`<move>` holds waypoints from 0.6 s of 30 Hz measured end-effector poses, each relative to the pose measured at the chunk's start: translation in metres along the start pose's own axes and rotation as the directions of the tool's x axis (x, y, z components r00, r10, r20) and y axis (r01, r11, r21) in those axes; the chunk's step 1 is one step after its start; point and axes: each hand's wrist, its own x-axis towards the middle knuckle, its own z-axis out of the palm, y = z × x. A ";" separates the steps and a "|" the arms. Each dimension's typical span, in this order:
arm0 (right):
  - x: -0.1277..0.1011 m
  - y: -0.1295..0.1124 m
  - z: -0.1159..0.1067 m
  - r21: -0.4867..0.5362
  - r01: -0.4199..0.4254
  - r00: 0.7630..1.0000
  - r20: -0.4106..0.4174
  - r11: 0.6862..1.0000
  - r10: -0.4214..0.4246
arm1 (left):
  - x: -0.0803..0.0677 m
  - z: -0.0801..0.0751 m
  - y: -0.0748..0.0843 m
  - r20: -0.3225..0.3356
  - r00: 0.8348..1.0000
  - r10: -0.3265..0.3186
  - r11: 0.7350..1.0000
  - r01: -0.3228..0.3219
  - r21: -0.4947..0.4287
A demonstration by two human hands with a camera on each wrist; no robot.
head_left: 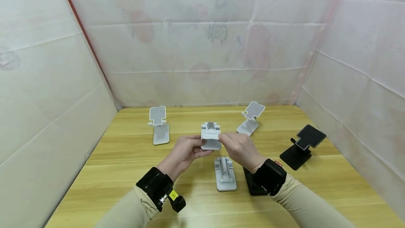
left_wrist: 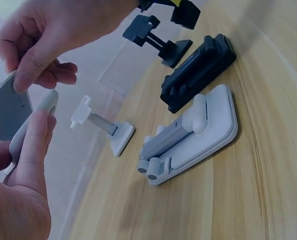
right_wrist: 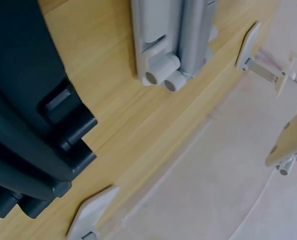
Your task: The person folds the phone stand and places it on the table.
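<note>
White phone stand [head_left: 211, 137] sits folded, lifted above the middle of the wooden table [head_left: 126, 171] — the left hand [head_left: 182, 154] grips its base from below while the right hand [head_left: 239, 147] pinches its top edge. Looks like the unfolding step; next, I'd judge, the plate must be levered up against the hinge — the base held firm.
</note>
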 end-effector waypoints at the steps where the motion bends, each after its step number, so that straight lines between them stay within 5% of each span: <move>1: -0.001 0.000 0.000 -0.001 0.004 1.000 0.006 1.000 -0.004 | -0.001 0.000 0.000 0.001 1.000 0.001 1.000 -0.001 -0.008; 10: -0.002 -0.003 -0.004 -0.055 0.051 0.998 0.049 0.997 -0.048 | -0.005 -0.002 0.006 0.052 0.998 0.019 0.996 -0.014 -0.090; 18: -0.002 -0.004 -0.004 -0.038 0.070 0.996 0.056 0.997 -0.068 | -0.007 -0.003 0.007 0.057 0.998 0.012 0.999 -0.009 -0.043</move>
